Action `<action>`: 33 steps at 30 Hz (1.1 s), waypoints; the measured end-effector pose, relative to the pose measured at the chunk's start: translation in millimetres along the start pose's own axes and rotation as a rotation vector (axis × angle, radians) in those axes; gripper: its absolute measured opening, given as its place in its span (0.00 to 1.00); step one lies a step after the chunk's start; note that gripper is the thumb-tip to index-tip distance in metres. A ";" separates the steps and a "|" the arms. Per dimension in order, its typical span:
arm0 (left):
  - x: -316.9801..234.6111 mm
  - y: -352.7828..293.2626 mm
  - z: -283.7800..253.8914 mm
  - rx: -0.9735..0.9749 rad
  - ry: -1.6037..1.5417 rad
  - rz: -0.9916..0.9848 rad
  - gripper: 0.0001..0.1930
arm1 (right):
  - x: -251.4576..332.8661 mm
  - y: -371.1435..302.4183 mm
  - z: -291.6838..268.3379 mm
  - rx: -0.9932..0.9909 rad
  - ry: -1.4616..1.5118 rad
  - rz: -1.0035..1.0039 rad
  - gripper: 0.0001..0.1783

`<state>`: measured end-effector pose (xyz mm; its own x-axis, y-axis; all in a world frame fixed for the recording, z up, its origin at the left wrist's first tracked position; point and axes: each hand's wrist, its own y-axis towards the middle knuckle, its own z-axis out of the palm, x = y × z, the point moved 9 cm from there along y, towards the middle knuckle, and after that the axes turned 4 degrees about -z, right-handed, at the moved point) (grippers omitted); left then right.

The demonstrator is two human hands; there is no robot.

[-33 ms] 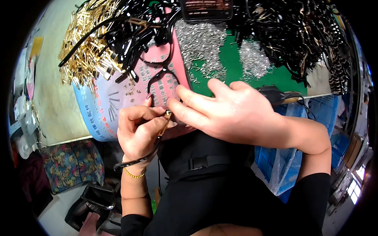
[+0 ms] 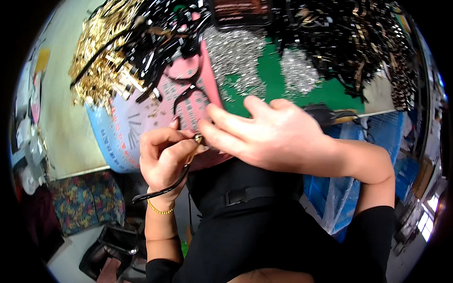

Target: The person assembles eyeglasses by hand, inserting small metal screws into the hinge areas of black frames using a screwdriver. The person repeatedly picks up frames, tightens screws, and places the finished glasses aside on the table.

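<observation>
We hold a slim, curved, glossy black eyeglass temple [image 2: 164, 191] at the near edge of the pale worktop [image 2: 66, 118]. Our left hand [image 2: 165, 158] pinches its gold-coloured metal end. Our right hand [image 2: 278, 137] extends its fingers beside that end; we cannot tell whether they grip anything. Farther left lies a heap of gold-coloured metal parts [image 2: 94, 56].

Pale table [image 2: 66, 127], heavily laden
Gold parts [image 2: 96, 54] heap far left, black parts [image 2: 330, 37] far right; a blue-pink sheet [image 2: 104, 144] lies near left, a green mat [image 2: 337, 96] to its right.
</observation>
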<state>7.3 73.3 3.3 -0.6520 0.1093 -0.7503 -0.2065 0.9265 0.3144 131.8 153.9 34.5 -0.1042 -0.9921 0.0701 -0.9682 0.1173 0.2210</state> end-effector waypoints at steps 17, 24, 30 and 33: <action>169.6 -17.5 -251.3 -0.174 0.701 -0.726 0.14 | -128.5 -135.8 -51.0 0.138 -0.195 0.727 0.11; 68.0 41.8 -191.1 -0.501 1.053 -0.272 0.14 | -133.6 -127.4 -56.4 0.042 -0.118 0.621 0.10; 53.7 78.0 -116.7 -0.270 0.594 -0.480 0.11 | -149.6 -134.6 -89.9 -0.372 0.315 0.818 0.05; 69.0 71.7 -102.5 -0.217 0.510 -0.663 0.13 | -136.1 -153.2 -85.6 -0.382 0.620 0.906 0.03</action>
<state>-127.2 110.4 33.7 -0.5850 -0.6523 -0.4820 -0.7607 0.6473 0.0473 313.8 274.8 74.3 -0.4921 -0.3578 0.7936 -0.4535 0.8835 0.1172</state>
